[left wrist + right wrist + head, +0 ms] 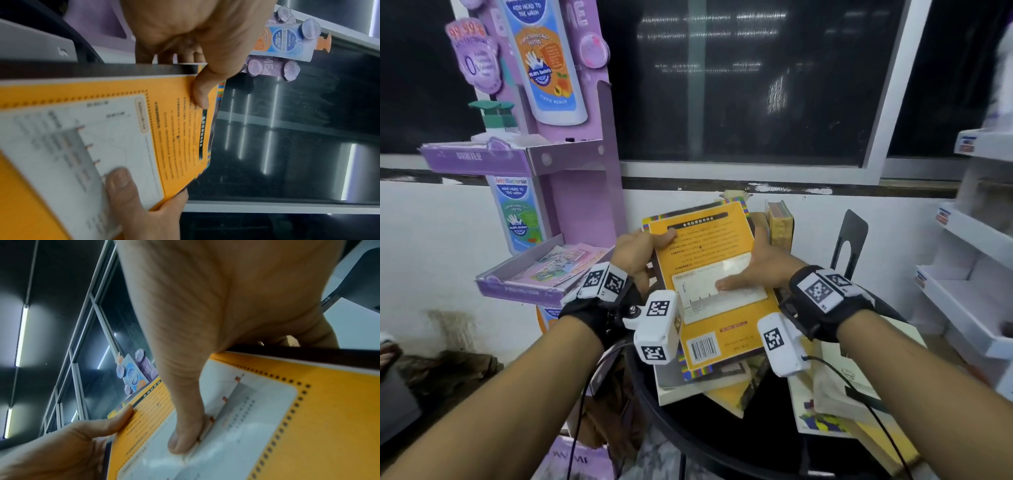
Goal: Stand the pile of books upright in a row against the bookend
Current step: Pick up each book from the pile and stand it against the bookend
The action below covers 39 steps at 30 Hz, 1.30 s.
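An orange book [709, 270] with a white chart panel and a barcode is held face up above a pile of books [709, 383] on a black round table [688, 428]. My left hand [642, 250] grips its left edge, thumb on the cover [199, 95]. My right hand [763, 267] grips the right edge, thumb pressed on the white panel [185, 439]. A black metal bookend [851, 243] stands upright at the back right. A yellow book [779, 222] stands on end behind the held one.
A purple cardboard display stand [571, 164] with trays rises at the left. White shelving [976, 274] stands at the right. More flat books [832, 404] lie on the table's right side under my right forearm. A dark window [756, 85] fills the back wall.
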Each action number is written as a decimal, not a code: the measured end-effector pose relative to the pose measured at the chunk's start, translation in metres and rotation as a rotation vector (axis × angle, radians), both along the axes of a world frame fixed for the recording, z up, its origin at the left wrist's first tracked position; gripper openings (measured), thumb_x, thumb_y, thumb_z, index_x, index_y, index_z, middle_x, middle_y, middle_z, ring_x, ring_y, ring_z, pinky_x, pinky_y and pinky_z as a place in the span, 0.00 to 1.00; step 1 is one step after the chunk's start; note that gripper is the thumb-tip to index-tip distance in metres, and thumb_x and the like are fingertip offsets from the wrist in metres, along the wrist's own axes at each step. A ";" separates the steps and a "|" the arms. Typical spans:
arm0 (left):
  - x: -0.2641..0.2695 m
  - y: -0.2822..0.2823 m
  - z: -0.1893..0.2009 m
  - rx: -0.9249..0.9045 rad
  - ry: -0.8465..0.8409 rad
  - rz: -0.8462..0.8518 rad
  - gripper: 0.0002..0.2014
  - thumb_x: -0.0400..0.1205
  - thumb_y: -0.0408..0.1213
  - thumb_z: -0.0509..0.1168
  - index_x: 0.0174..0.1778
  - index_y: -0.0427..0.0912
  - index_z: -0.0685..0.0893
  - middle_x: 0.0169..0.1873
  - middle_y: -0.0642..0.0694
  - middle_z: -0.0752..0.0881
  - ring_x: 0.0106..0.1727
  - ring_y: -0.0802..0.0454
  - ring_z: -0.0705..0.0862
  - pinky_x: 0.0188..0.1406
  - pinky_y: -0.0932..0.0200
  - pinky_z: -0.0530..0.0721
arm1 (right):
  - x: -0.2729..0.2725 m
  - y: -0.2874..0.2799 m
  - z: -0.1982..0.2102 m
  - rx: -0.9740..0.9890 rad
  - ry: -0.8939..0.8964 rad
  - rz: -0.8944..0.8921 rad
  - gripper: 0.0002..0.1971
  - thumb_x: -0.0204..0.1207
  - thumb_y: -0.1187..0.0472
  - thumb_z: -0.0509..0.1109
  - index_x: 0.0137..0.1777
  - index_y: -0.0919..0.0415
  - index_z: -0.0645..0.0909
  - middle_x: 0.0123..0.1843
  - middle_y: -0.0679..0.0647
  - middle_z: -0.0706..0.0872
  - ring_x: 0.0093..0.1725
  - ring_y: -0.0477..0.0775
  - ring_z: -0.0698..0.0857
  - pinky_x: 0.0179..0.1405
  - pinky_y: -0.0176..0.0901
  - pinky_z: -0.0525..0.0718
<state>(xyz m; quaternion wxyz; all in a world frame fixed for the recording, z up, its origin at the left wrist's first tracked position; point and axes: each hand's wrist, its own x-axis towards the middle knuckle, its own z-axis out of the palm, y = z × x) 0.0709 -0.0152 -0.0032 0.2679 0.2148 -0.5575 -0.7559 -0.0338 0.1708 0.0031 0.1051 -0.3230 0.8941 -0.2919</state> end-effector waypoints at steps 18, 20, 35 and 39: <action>-0.013 -0.002 -0.012 -0.151 0.343 -0.092 0.19 0.74 0.28 0.72 0.62 0.36 0.81 0.45 0.40 0.91 0.48 0.42 0.91 0.43 0.51 0.89 | -0.004 0.007 -0.018 -0.402 0.042 0.046 0.34 0.78 0.59 0.72 0.77 0.55 0.55 0.68 0.50 0.81 0.66 0.52 0.80 0.62 0.48 0.76; -0.016 -0.002 -0.013 -0.157 0.348 -0.115 0.20 0.74 0.29 0.72 0.62 0.36 0.81 0.47 0.39 0.91 0.49 0.42 0.90 0.45 0.50 0.89 | -0.006 0.007 -0.012 -0.463 0.059 0.040 0.33 0.78 0.57 0.72 0.76 0.55 0.56 0.62 0.46 0.82 0.61 0.48 0.81 0.62 0.48 0.79; -0.028 0.009 -0.031 -0.294 0.256 0.016 0.17 0.82 0.44 0.67 0.61 0.37 0.80 0.48 0.41 0.91 0.45 0.48 0.91 0.41 0.56 0.88 | -0.016 0.009 0.008 -0.619 0.158 0.062 0.19 0.74 0.56 0.76 0.65 0.48 0.78 0.50 0.35 0.81 0.50 0.40 0.85 0.49 0.38 0.86; -0.029 0.001 -0.031 -0.271 0.224 -0.041 0.18 0.83 0.47 0.64 0.63 0.37 0.80 0.49 0.41 0.91 0.48 0.45 0.91 0.49 0.50 0.89 | -0.012 0.019 0.022 -0.534 0.069 0.176 0.20 0.74 0.58 0.76 0.65 0.46 0.81 0.56 0.43 0.85 0.54 0.47 0.88 0.53 0.47 0.89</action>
